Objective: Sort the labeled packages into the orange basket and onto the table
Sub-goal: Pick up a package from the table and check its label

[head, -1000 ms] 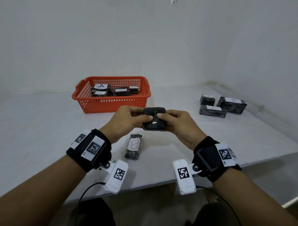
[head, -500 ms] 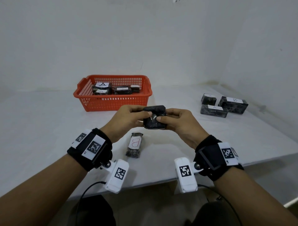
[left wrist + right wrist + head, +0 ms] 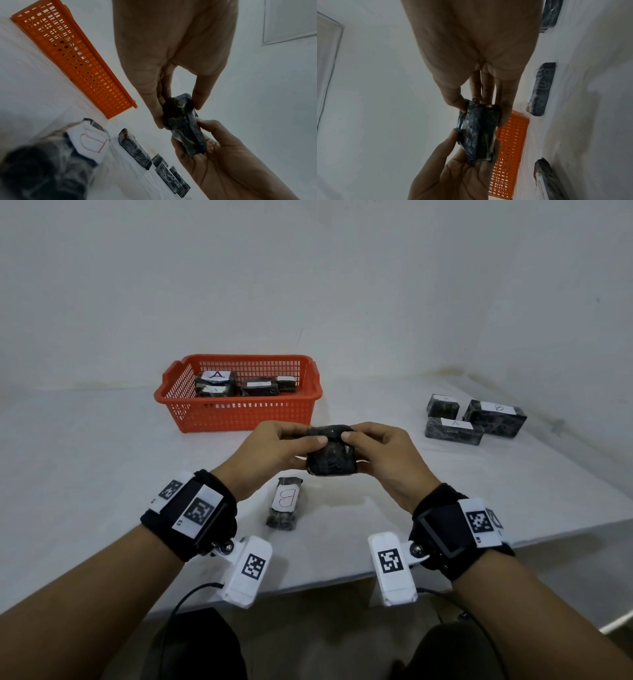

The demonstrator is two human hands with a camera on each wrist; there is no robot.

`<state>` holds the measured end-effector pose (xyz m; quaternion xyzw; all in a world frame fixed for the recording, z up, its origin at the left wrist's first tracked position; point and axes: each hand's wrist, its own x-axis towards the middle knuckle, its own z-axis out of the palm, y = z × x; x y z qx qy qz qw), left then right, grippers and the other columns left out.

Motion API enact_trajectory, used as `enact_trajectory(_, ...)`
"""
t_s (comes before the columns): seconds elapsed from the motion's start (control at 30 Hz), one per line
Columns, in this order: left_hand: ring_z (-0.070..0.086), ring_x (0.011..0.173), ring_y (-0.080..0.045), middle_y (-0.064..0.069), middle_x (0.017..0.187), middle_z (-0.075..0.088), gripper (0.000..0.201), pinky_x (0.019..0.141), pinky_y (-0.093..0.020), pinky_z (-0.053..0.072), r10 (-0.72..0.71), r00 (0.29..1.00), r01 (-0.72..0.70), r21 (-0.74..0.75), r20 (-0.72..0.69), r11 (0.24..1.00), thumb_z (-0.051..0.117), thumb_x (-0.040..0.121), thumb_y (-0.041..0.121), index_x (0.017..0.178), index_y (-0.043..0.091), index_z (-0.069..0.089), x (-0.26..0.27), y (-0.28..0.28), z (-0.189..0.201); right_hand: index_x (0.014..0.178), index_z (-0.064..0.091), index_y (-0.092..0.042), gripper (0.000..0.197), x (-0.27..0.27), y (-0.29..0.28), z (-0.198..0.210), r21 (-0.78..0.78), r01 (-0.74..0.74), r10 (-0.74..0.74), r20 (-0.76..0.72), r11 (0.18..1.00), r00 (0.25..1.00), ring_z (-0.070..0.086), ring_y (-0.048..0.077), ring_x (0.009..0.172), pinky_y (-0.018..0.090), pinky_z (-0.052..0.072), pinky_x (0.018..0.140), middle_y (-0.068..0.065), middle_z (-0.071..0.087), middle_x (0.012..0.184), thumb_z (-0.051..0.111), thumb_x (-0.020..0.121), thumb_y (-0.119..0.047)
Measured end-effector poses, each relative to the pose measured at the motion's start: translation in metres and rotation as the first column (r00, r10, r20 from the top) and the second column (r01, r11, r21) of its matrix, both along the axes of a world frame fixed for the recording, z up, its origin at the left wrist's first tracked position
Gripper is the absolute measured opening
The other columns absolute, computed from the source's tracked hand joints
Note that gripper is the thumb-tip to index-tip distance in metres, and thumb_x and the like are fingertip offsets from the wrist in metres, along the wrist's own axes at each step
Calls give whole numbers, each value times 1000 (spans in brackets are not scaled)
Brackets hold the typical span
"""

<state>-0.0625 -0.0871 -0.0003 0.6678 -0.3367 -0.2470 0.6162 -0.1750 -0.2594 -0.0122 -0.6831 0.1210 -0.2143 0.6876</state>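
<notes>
Both hands hold one small black wrapped package (image 3: 331, 453) above the table's middle; its label is not visible. My left hand (image 3: 274, 450) pinches its left end between thumb and fingers, and my right hand (image 3: 383, 455) pinches its right end. The same package (image 3: 183, 129) shows in the left wrist view and again, as the package (image 3: 477, 134), in the right wrist view. The orange basket (image 3: 239, 414) stands behind the hands with several labeled packages inside, one marked A (image 3: 215, 381). A package marked B (image 3: 285, 501) lies on the table below the hands.
Three more packages lie on the white table (image 3: 85, 474) at the right: one marked B (image 3: 495, 417), one marked A (image 3: 454, 431) and a smaller one (image 3: 442, 405). The table's front edge (image 3: 308, 585) runs just beyond my wrists. A wall closes the back.
The held package has been turned in my fingers and now shows a broader dark face. Both hands stay in nearly the same place above the table.
</notes>
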Motion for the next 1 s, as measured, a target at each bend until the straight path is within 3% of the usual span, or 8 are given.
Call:
enact_trajectory(0.13,75,106,-32,-17,112,78,24,95,-43,61,50,999,-50,-20,21,999,67,98,9,120,1,73,-1,-2,1,107,74,-1,15,-2,0,2,26,-30,30,0,999,1000,75,30,91,35,60,74,15,77,97,67,98,-11)
enact_trajectory(0.3,75,103,-30,-16,109,78,23,85,-32,64,76,994,-76,-14,72,997,69,96,5,118,4,75,-2,-3,3,111,74,4,25,-1,-2,0,52,-55,55,9,997,998,74,34,95,42,62,83,26,74,109,65,100,-17)
enact_trajectory(0.47,76,103,-27,-15,110,78,23,85,-32,63,38,999,-37,-18,27,999,68,98,9,119,2,73,-5,-5,0,104,75,2,18,-3,-3,-3,18,-3,3,32,1000,999,75,31,90,36,59,73,19,76,97,67,98,-13)
enact_trajectory(0.67,76,101,-29,-18,109,78,22,85,-32,63,98,993,-93,-66,67,993,67,97,4,118,1,73,-3,-6,1,117,71,3,25,-7,-3,-1,61,-107,108,-10,992,994,75,35,103,40,61,86,24,76,110,69,96,-11)
enact_trajectory(0.9,75,106,-28,-14,113,77,25,91,-37,62,1,1000,-3,-107,-19,994,69,95,4,120,3,72,-3,-4,4,109,75,4,19,-6,-3,-2,-46,-28,29,6,999,1000,77,30,94,33,62,82,19,79,100,75,90,-2)
enact_trajectory(1.0,76,104,-32,-19,112,77,26,87,-36,63,51,998,-49,-83,24,995,69,95,1,120,1,72,-4,-2,2,108,75,5,20,-7,-2,-2,-38,-42,42,-10,998,999,77,32,95,34,63,82,21,78,100,76,89,-3)
